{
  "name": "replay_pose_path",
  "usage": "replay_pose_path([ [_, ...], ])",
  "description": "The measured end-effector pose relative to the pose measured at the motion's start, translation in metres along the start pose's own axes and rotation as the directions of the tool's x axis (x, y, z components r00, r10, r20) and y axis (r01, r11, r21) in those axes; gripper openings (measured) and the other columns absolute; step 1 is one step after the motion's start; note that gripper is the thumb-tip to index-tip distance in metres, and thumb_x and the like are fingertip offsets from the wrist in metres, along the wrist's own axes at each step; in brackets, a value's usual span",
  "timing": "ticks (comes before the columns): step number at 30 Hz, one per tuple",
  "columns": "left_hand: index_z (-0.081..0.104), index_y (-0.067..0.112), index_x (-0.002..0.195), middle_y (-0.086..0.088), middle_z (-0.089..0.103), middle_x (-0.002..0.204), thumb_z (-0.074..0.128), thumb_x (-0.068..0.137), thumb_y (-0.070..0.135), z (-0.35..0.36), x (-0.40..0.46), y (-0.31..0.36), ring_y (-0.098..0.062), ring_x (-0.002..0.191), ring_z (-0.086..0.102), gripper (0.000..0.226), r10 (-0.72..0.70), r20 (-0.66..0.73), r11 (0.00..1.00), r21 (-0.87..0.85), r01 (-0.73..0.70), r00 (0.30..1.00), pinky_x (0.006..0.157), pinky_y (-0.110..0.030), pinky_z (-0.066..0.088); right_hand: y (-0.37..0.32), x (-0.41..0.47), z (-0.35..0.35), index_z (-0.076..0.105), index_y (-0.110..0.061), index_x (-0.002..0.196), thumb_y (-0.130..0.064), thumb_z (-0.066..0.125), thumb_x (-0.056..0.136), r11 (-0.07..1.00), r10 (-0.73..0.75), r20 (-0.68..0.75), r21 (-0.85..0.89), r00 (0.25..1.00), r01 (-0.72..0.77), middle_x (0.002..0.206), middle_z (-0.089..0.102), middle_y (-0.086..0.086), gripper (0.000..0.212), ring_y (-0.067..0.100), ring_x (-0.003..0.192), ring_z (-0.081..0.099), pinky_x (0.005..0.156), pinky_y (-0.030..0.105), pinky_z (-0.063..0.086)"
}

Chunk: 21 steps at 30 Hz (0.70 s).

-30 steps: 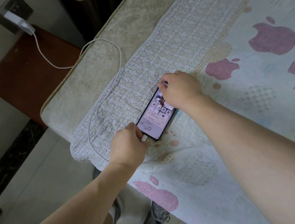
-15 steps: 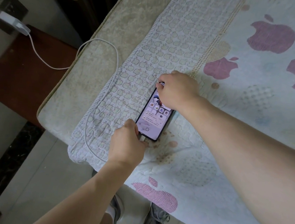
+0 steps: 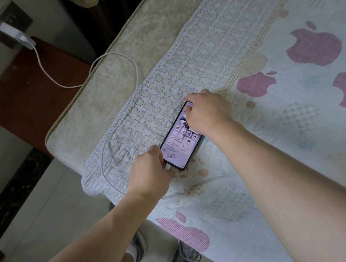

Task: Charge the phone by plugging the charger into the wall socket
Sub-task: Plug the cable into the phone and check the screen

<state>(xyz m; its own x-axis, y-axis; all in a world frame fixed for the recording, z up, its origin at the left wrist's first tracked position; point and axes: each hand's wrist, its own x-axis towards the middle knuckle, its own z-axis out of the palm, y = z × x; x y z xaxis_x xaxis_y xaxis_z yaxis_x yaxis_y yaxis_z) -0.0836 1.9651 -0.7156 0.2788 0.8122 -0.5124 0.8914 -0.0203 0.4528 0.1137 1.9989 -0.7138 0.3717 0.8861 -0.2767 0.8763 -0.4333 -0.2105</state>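
The bed [image 3: 121,42] fills most of my head view, covered by a quilt [image 3: 292,141] printed with apples. My right hand [image 3: 208,113] lies over the far end of the phone [image 3: 180,144], its fingers [image 3: 190,109] curled together and pressing on the top edge and upper screen. My left hand [image 3: 149,170] sits at the phone's near end, its fingers closed around the cable plug [image 3: 167,168], which meets the phone's bottom edge. The phone rests face up on the quilt, screen lit, between my two hands. The white cable [image 3: 104,145] loops across the bed's edge and runs left to the charger [image 3: 17,35], seated in the wall socket [image 3: 12,18] above a dark wooden nightstand [image 3: 25,88].
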Motion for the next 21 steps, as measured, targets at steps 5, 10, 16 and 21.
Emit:
replay_pose_path([
  [5,0.041,0.02,0.069,0.001,0.055,0.061,0.076,0.079,0.004,0.0,-0.001,-0.001,-0.013,0.051,0.048,0.039,0.023,0.01,0.999,0.045,-0.023,1.0,0.042,-0.024,0.034,0.001,-0.002,-0.001,0.061,-0.026,0.128,-0.033,0.042,0.097,0.999,0.019,0.059,0.046,0.998,-0.022,0.121,0.059,0.006,0.037,0.03,0.11,0.056,0.071,0.033,0.039],
  [10,0.044,0.019,0.07,0.0,0.058,0.062,0.079,0.079,0.009,-0.004,0.0,0.001,-0.015,0.052,0.053,0.037,0.048,0.045,0.996,0.069,-0.051,0.998,0.043,-0.029,0.045,0.004,-0.004,-0.005,0.051,-0.03,0.142,-0.034,0.044,0.098,0.987,0.054,0.126,0.142,0.991,-0.072,0.14,0.052,0.005,0.045,0.03,0.127,0.048,0.09,0.037,0.044],
  [16,0.046,0.02,0.068,0.004,0.053,0.055,0.08,0.076,0.026,-0.013,0.002,0.008,-0.01,0.045,0.046,0.035,0.079,0.052,0.994,0.07,-0.082,0.996,0.04,-0.024,0.038,0.006,-0.005,-0.01,0.042,-0.03,0.148,-0.023,0.05,0.094,0.97,0.065,0.196,0.216,0.979,-0.107,0.145,0.047,0.004,0.055,0.029,0.133,0.042,0.096,0.038,0.042],
  [21,0.044,0.024,0.068,0.005,0.052,0.056,0.077,0.077,0.034,-0.021,0.006,0.027,-0.013,0.049,0.049,0.036,0.126,0.004,0.986,0.105,-0.126,0.992,0.045,-0.024,0.035,0.01,-0.012,-0.017,0.04,-0.027,0.149,-0.024,0.051,0.093,0.959,0.049,0.2,0.263,0.979,-0.102,0.143,0.048,0.007,0.057,0.029,0.133,0.043,0.098,0.037,0.041],
])
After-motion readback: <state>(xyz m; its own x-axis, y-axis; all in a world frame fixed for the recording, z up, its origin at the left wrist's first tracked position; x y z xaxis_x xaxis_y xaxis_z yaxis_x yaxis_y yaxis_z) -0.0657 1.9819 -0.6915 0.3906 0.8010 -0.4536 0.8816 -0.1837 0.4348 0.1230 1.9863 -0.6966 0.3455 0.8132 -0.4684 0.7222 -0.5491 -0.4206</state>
